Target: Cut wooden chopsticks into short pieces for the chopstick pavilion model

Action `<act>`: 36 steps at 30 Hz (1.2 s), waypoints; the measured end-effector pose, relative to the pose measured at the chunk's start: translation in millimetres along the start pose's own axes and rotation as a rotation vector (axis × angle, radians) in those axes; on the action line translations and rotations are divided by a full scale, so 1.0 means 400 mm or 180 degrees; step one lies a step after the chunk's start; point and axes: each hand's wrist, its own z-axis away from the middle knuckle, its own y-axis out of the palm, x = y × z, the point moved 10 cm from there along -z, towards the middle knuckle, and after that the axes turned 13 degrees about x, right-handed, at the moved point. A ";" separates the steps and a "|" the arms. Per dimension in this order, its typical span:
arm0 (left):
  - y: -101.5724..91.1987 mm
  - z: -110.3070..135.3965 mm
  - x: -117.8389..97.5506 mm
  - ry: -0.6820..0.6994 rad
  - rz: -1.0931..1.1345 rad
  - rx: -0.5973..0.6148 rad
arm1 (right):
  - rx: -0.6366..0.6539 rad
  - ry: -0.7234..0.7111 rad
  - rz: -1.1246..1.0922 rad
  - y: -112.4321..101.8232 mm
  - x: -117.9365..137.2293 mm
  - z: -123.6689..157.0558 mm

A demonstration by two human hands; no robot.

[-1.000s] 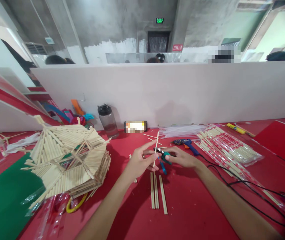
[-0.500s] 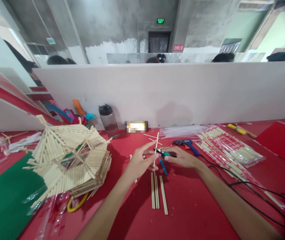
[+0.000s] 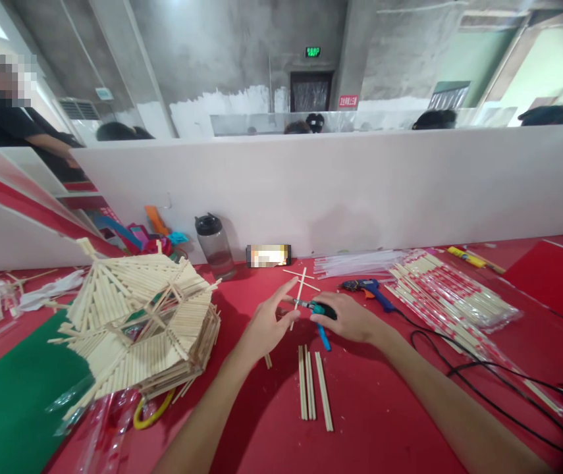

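Note:
Between the fingers of my left hand [image 3: 272, 320] is a thin wooden chopstick [image 3: 300, 289], tilted upward and away. My right hand [image 3: 348, 316] is wrapped round teal-and-black handled pliers [image 3: 319, 309], whose jaws meet the stick near my left fingertips; whether they have closed through it I cannot tell. A blue tool or handle [image 3: 322, 337] lies below the pliers. Nearer me, several loose chopsticks [image 3: 307, 383] lie roughly parallel on the red table. Thin sticks [image 3: 311, 283] lie crossed behind the hands.
On the left stands a chopstick-built model [image 3: 147, 322] beside a yellow ring [image 3: 153, 416]. A bottle [image 3: 214, 247] and a phone [image 3: 268, 255] stand by the white partition [image 3: 340, 191]. To the right are a glue gun [image 3: 367, 288], its black cable [image 3: 439, 355], glue sticks [image 3: 350, 264] and bagged chopsticks [image 3: 459, 289].
Both hands have shifted slightly left, and the chopstick leans more to the right at its top. The pliers remain at the stick. A person has come into view at the upper left.

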 end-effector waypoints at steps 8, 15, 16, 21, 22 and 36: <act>0.017 0.008 -0.022 0.0127 -0.0359 0.0512 | 0.0071 -0.0090 0.0350 0.030 0.033 0.000; 0.004 0.012 -0.012 0.0032 -0.0317 0.0517 | 0.0028 -0.0248 0.0245 0.021 0.062 0.005; 0.002 0.012 -0.015 0.0046 -0.0325 0.0511 | 0.0014 -0.0280 0.0218 0.018 0.067 0.006; -0.008 0.014 -0.040 0.0145 -0.0444 0.0446 | -0.0083 -0.0276 0.0257 0.015 0.079 0.004; -0.010 0.015 -0.043 0.0157 -0.0471 0.0416 | -0.0106 -0.0241 0.0306 0.019 0.076 0.003; 0.014 0.011 -0.002 -0.0087 -0.0404 0.0552 | 0.0117 0.0008 0.0624 0.068 0.042 -0.003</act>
